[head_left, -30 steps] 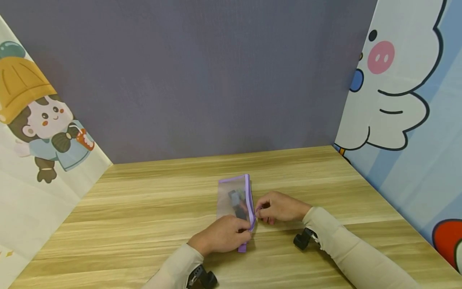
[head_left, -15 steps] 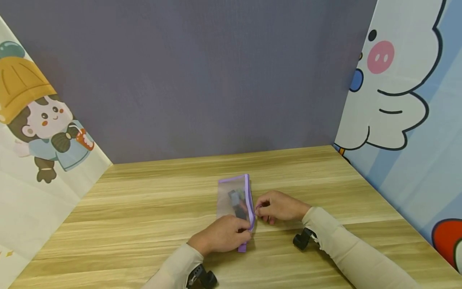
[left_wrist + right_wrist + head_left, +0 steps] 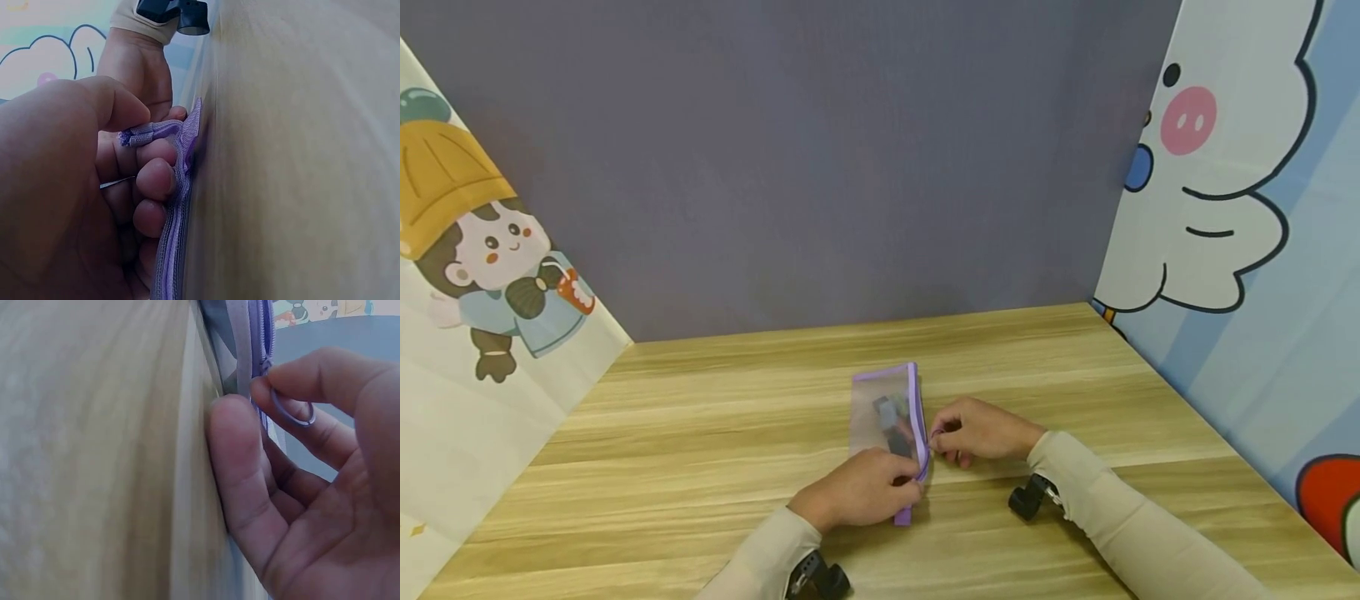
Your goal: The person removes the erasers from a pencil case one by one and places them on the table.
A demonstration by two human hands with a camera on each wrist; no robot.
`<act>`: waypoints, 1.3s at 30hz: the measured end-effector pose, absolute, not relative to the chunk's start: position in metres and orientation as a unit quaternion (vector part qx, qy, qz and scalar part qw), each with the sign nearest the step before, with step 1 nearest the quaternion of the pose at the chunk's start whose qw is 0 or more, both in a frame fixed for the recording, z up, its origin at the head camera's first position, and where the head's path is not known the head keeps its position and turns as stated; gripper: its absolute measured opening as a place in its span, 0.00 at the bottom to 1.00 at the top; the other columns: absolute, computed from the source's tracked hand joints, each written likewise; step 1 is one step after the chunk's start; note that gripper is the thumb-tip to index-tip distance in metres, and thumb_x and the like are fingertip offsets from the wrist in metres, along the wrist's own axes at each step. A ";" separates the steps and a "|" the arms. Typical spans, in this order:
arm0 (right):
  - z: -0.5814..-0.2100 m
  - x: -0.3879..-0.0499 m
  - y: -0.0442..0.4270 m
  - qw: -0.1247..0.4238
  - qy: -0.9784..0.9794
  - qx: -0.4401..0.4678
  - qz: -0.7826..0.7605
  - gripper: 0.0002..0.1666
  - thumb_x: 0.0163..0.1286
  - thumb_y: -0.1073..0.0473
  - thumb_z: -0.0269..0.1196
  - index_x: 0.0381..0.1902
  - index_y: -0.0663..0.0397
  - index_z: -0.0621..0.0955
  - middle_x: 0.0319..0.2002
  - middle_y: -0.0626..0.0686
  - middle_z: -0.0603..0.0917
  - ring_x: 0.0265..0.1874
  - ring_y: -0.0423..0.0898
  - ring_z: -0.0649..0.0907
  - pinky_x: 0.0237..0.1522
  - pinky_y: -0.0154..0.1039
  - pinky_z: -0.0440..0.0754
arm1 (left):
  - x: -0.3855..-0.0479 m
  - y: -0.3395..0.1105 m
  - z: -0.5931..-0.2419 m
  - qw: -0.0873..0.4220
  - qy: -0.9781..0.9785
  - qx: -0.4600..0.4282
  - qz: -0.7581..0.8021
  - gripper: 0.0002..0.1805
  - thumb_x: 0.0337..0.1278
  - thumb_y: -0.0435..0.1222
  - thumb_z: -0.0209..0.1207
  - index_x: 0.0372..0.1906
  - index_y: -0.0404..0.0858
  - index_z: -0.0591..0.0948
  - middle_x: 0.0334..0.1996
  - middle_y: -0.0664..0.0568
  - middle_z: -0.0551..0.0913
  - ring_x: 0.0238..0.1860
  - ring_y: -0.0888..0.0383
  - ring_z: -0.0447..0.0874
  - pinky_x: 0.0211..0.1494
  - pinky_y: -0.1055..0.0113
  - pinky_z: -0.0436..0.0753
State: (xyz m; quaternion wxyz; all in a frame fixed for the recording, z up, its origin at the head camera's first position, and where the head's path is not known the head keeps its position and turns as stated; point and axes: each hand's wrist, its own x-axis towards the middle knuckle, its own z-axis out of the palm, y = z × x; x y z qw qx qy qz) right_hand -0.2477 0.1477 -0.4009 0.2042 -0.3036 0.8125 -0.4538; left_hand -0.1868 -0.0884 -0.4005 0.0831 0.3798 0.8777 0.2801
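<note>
1. Little has changed over the last second: your hands and the purple-edged zip pouch (image 3: 865, 417) keep practically the same places, and only the head view has shifted slightly. Work at the zip (image 3: 264, 337) therefore seems near a standstill, though a tiny tug could go unseen.
2. The pouch lies at the lower middle of the head frame, its dark contents (image 3: 895, 442) showing through the translucent side, too hazy to name.
3. Your left hand (image 3: 861, 489), lower middle, has its grip on the pouch's near end, thumb and fingers pinching the frayed zip tape end (image 3: 140, 134).
4. Your right hand (image 3: 983, 430), just right of the pouch, pinches the purple ring pull (image 3: 301, 424).
5. A wood-grain desk (image 3: 685, 442) fills the lower frame; behind rises a plain grey panel (image 3: 820, 167), between cartoon-printed walls at left (image 3: 497, 275) and right (image 3: 1232, 167).
</note>
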 end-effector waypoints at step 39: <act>-0.394 -0.267 0.147 0.250 0.806 -0.344 -0.412 0.07 0.70 0.59 0.64 0.33 0.53 0.86 0.27 0.54 0.85 0.27 0.48 0.85 0.30 0.46 0.86 | -0.188 -0.087 -0.403 0.065 0.880 0.382 0.274 0.19 0.65 0.38 0.54 0.16 0.50 0.68 0.10 0.70 0.64 0.11 0.74 0.59 0.16 0.77 0.61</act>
